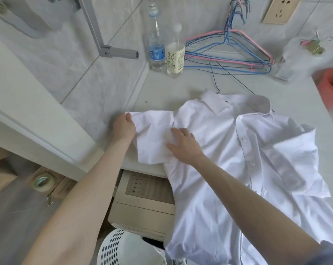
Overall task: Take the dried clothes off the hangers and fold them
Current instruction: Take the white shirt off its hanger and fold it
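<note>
A white shirt (pixel 228 150) lies button-side up on the worktop (pixel 161 87), with its collar away from the person and its hem hanging over the near edge. The left hand (pixel 123 129) has its grip closed on the end of the short sleeve, which is drawn out sideways. The right hand (pixel 182 144) presses flat where that sleeve meets the body, its grip open and fingers spread. At the back, wire hangers (pixel 228 52) lie beside two bottles (pixel 175 54).
</note>
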